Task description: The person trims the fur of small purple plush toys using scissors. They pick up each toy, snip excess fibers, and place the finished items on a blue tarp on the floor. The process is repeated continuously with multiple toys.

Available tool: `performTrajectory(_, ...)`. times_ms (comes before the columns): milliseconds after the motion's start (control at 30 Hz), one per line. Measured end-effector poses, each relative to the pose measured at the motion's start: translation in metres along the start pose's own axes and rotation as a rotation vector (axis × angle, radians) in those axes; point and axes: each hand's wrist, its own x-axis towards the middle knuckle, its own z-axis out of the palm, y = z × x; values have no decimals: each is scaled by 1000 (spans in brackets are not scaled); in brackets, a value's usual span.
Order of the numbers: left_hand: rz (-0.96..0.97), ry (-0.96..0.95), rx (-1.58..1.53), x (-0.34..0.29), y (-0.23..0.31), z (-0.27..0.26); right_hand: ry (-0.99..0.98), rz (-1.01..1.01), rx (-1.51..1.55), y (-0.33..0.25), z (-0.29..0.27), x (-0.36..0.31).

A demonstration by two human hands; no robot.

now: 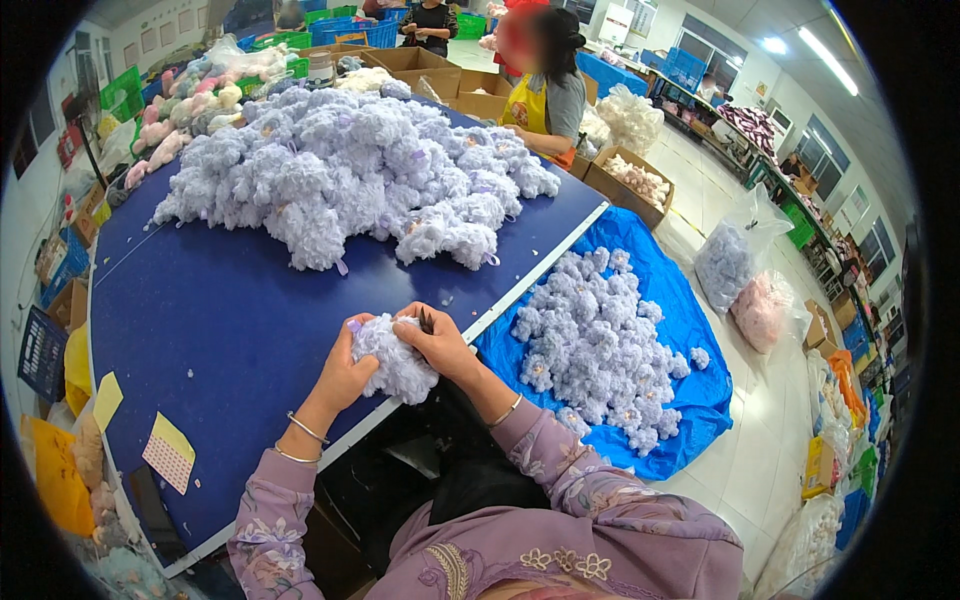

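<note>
Over the near edge of the blue table, a fluffy pale lavender plush piece (403,372) is held between both my hands. My left hand (343,372) grips its left side, with the thumb pressed into the pile; a bit of purple ribbon shows by the fingers. My right hand (442,346) pinches its upper right side. A small dark pointed tool (427,320) sticks up from the right fingers; most of it is hidden, so its kind is unclear. Farther back lies a large heap of similar lavender plush pieces (330,170), several with purple ribbon loops.
The blue table (240,320) carries a yellow-edged printed sheet (168,453) at left. On the floor at right, more plush pieces (600,350) lie on a blue plastic sheet (700,420). A person in a yellow apron (527,108) is at the table's far right, near cardboard boxes (630,185).
</note>
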Motion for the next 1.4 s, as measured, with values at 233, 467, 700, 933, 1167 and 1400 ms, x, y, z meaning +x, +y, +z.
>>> performTrajectory(233, -2, 3, 15, 0, -1, -1, 4, -17, 0, -2, 1, -1)
performTrajectory(467, -3, 6, 2, 0, 0, 0, 4, -3, -1, 2, 0, 0)
performTrajectory(700, 6, 4, 25, 0, 0, -1, -3, -10, 3, 2, 0, 1)
performTrajectory(933, 4, 8, 10, -1, 2, 1, -5, 7, 4, 3, -2, 0)
performTrajectory(1167, 2, -5, 0, 0, 1, 0, 5, -2, 0, 2, -1, 0)
performTrajectory(1400, -7, 16, 14, -1, 2, 1, -4, -34, -13, 2, 0, -1)
